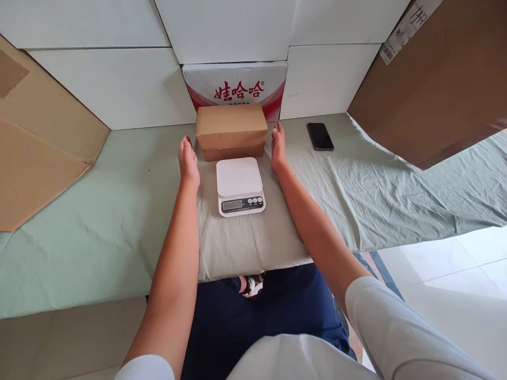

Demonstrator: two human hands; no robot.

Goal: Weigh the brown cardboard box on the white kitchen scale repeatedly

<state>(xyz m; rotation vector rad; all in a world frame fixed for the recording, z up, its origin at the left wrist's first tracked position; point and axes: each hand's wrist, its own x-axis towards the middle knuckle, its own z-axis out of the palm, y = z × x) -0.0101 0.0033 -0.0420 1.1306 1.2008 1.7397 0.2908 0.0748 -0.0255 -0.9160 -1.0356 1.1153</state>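
A closed brown cardboard box [232,126] lies on the cloth, just behind a white digital kitchen scale [240,184]. The scale's platform is bare, and its display and round buttons face me. My left hand [188,161] is upright on its edge by the box's left side, a small gap from it, fingers stretched forward. On the other side, my right hand [279,146] stands the same way, palm toward the box, slightly apart from it. Neither hand holds anything.
A black phone [320,136] lies to the right on the green cloth-covered table [127,211]. Behind stand white panels [233,26] and a white and red carton [273,79]. Large cardboard pieces border the left [43,142] and right [431,89].
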